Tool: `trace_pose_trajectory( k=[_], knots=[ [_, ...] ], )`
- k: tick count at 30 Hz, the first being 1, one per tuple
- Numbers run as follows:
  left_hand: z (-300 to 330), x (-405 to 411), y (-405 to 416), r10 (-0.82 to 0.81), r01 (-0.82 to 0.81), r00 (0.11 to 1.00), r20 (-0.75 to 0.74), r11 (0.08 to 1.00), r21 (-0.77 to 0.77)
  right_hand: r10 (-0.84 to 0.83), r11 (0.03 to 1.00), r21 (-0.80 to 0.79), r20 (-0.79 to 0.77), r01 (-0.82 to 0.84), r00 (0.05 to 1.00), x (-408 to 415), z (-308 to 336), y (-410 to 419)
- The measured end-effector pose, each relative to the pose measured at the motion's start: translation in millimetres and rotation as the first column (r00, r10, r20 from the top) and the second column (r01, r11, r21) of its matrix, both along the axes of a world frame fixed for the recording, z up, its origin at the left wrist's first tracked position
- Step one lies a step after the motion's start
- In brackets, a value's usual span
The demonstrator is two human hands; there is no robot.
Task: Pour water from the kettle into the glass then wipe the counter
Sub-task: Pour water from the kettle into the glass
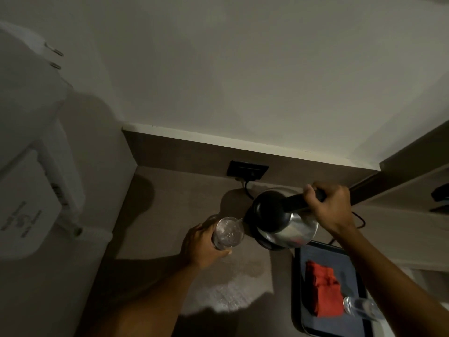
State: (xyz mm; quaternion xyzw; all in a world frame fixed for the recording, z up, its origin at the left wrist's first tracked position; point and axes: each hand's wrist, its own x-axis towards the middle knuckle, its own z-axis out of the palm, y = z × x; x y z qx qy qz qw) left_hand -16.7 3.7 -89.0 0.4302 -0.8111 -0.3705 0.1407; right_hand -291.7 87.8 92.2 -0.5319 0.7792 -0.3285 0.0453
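Observation:
My right hand [330, 207] grips the black handle of a steel kettle [291, 227] with a black lid, tilted to the left. A thin stream of water runs from its spout into a clear glass [229, 233], which my left hand [200, 246] holds just above the brown counter [170, 215]. Water shows inside the glass. A wet patch [233, 285] spreads on the counter below the glass. A folded red cloth [322, 291] lies on a dark tray [357, 327] at the right.
The kettle's black base [269, 244] sits under the kettle, its cord running to a dark wall socket [247, 169]. A second clear glass [359, 307] lies on the tray. A white appliance [29, 203] stands at the left. Shelves [413, 186] are at the right.

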Motion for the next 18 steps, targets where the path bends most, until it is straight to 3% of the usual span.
trace_pose_trajectory(
  k=[4, 8, 15, 18],
  knots=[
    [0.1, 0.0, 2.0, 0.022, -0.022, 1.0, 0.0, 1.0, -0.005, -0.161, 0.981, -0.058, 0.273, 0.183, 0.949, -16.8, -39.1, 17.8],
    [-0.5, -0.6, 3.7, 0.045, -0.045, 0.999, 0.01, 0.999, -0.006, -0.177, 0.952, -0.137, 0.478, 0.273, 0.86, -34.3, -59.7, 24.8],
    [-1.8, -3.4, 3.4, 0.039, -0.04, 0.998, 0.045, 0.999, 0.022, -0.183, 0.927, -0.122, 0.676, 0.354, 0.713, -51.8, -89.3, 33.2],
    [-1.9, -4.5, 3.4, 0.033, -0.035, 0.997, 0.066, 0.999, 0.026, -0.163, 0.939, -0.124, 0.659, 0.32, 0.734, -49.5, -90.1, 30.8]
  ],
)
